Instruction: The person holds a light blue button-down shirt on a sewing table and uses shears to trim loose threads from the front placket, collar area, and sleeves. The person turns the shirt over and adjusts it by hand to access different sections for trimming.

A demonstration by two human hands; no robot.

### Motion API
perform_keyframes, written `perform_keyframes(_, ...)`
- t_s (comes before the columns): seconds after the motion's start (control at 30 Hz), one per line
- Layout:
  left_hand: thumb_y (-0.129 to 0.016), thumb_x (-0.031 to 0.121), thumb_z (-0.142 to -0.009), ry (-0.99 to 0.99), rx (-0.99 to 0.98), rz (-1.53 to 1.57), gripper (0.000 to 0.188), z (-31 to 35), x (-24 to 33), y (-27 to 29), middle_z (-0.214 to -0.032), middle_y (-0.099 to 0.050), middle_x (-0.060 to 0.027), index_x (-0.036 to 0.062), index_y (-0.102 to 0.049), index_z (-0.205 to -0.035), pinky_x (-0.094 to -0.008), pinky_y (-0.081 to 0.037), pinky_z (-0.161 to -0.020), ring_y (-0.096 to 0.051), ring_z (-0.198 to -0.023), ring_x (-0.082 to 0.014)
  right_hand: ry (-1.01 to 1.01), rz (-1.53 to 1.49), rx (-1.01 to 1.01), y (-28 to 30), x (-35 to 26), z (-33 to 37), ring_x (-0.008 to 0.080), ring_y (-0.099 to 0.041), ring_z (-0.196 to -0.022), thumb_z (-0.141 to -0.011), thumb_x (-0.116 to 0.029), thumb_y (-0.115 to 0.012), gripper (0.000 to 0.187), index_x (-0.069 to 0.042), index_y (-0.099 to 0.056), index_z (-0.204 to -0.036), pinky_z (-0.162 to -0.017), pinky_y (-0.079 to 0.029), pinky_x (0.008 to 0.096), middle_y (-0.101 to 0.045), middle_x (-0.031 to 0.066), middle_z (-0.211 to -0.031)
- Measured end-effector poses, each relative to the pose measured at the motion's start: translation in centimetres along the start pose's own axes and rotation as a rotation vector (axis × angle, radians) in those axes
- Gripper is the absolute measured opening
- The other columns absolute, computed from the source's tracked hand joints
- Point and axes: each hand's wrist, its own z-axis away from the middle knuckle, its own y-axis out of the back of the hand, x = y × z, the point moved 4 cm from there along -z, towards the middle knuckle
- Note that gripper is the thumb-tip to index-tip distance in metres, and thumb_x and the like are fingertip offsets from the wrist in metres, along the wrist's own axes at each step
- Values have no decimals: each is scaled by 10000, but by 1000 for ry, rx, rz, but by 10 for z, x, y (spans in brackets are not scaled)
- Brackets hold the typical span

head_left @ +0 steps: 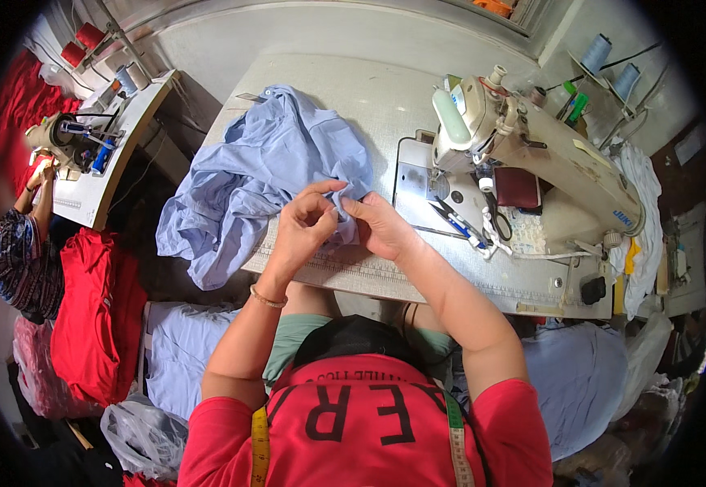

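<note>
A crumpled light blue garment (276,150) lies across the left part of the sewing table, and part of it drapes over the front edge. My right hand (381,227) grips a fold of this garment, thumb on top of the cloth. Close beside it, my left hand (306,226) has its fingers curled into a pinch at the same fold. What the left fingertips hold is too small to make out. To the right of both hands stands a cream sewing machine (552,154), its needle area apart from the cloth.
Near the machine lie blue-handled snips (460,225), black-handled scissors (495,215) and a dark red pouch (518,187). Thread cones (596,53) stand at upper right. At far left, a person (20,252) works at another machine (69,140). Red cloth (89,325) hangs at left.
</note>
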Motion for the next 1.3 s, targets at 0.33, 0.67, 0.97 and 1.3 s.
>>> perform_keyframes(0.33, -618, 120, -865, 385, 44, 223, 130, 14, -24, -1, -725, -599, -3, -7, -634, -847, -201, -432, -546, -536, -608, -62, 367, 1534, 374, 26, -64, 66, 205, -626, -811, -837, -89, -594, 159, -9, -607, -974, -748, -496, 309, -638, 125, -905)
perform_keyframes(0.67, -607, 103, -877, 224, -10, 113, 150, 14, -27, -10, -918, -609, -30, -38, -653, -860, -210, -435, -657, -533, -719, -68, 337, 2001, 667, 90, -76, 108, 372, -568, -922, -806, -42, -531, 290, -29, -544, -1095, -800, -469, 444, -573, 196, -1013)
perform_keyframes(0.97, -586, 82, -866, -127, 55, -293, 170, 11, -23, -25, -1016, -591, -105, -81, -608, -913, -249, -441, -701, -553, -810, -146, 564, 1582, 383, 10, -69, 87, 360, -617, -741, -840, -118, -564, 204, -35, -560, -1026, -642, -479, 373, -622, 195, -800)
perform_keyframes(1.3, -568, 47, -861, -80, 59, -349, 155, 11, -18, -30, -1037, -585, -117, -93, -604, -918, -236, -447, -682, -556, -786, -128, 551, 1790, 301, -7, -45, 66, 332, -610, -657, -802, -185, -641, 216, -59, -576, -965, -585, -464, 410, -618, 134, -714)
